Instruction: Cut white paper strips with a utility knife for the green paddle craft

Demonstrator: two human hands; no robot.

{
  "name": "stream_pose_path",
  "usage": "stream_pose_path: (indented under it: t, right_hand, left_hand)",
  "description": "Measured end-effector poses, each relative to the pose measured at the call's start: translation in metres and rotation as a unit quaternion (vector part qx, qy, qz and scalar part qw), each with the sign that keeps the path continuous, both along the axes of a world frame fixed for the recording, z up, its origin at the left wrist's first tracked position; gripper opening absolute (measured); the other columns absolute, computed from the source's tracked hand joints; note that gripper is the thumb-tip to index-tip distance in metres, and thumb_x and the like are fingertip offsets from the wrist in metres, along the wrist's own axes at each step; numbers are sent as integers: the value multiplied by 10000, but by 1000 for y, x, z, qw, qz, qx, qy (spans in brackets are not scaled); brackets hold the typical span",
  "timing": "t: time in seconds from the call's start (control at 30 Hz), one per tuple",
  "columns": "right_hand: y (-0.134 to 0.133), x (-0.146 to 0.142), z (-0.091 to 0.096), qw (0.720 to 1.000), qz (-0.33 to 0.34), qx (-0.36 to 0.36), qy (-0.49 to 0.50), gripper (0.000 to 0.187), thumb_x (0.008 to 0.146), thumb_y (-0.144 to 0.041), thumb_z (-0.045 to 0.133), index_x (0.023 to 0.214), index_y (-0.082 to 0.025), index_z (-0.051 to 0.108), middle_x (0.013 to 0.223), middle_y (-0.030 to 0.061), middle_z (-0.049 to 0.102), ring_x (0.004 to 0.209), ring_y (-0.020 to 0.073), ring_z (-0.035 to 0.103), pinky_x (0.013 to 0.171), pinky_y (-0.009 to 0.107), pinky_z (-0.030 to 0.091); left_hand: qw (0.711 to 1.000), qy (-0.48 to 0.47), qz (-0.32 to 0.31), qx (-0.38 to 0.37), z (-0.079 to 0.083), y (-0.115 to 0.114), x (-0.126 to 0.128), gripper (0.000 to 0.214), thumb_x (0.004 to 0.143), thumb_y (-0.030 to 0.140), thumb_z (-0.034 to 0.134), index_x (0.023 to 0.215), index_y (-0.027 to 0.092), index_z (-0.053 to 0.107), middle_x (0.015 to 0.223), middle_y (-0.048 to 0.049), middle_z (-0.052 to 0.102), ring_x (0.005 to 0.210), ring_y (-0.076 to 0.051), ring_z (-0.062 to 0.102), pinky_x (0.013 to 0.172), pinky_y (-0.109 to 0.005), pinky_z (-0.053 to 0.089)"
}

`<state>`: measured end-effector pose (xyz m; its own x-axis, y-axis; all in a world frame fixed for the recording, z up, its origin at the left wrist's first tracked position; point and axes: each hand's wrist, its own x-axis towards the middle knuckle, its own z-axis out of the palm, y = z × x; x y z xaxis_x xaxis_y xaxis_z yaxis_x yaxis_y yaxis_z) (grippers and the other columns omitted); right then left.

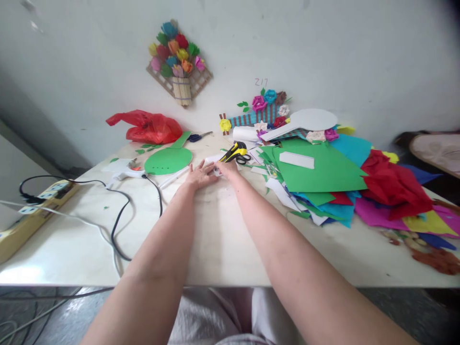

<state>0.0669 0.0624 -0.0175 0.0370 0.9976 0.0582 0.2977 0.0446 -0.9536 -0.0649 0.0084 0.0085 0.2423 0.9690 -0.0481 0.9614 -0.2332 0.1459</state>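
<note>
Both my arms reach far across the white table [223, 239]. My left hand [199, 176] lies flat with its fingers spread, pressing on a small white paper piece [216, 168]. My right hand [227, 169] is closed in a pinch on the same white piece, right beside the left. Just beyond my right hand lie yellow-and-black scissors [236, 152]. A green paddle-shaped cutout [168, 160] lies to the left of my left hand.
A heap of coloured paper sheets [323, 175] covers the table's right side. A glue gun [120, 168] with a black cable, a power strip [36, 211] and a red plastic bag [149, 127] sit at left. Paper-flower crafts [178, 60] hang on the wall.
</note>
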Motion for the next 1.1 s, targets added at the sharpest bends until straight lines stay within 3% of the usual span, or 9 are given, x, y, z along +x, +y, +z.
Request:
stream_pose_path:
  t: [0.17, 0.47, 0.8, 1.1]
  right_hand:
    - [1, -1, 1, 1000, -20, -1, 19, 74, 668, -235, 596, 706, -197, 647, 613, -7, 613, 590, 148, 578, 577, 245, 464]
    - [-2, -1, -1, 999, -26, 1, 34, 70, 660, -241, 626, 712, -196, 640, 689, 8, 647, 664, 158, 610, 601, 243, 476]
    - [-17, 4, 7, 999, -13, 26, 31, 37, 648, -172, 592, 617, -190, 600, 581, -7, 584, 642, 153, 595, 636, 248, 481]
    - [-21, 7, 11, 998, -6, 27, 50, 34, 627, -158, 604, 610, -189, 605, 616, -12, 616, 652, 142, 599, 620, 229, 480]
  left_hand:
    - [1000, -3, 2, -4, -2, 5, -2, 644, 931, 493, 450, 1548, 449, 268, 1632, 89, 234, 1529, -323, 107, 1152, -693, 0]
    - [1000, -12, 6, -10, -3, 6, -2, 657, 929, 469, 438, 1560, 397, 269, 1632, 57, 239, 1525, -297, 150, 1158, -680, -11]
    - [1000, 6, -1, -14, 1, 4, -2, 643, 922, 214, 255, 1553, 318, 318, 1639, 49, 211, 1531, -240, 140, 1151, -701, 30]
    - [1000, 9, 2, 0, -3, 5, -2, 624, 945, 236, 224, 1554, 334, 315, 1636, 45, 234, 1527, -237, 156, 1160, -685, 44]
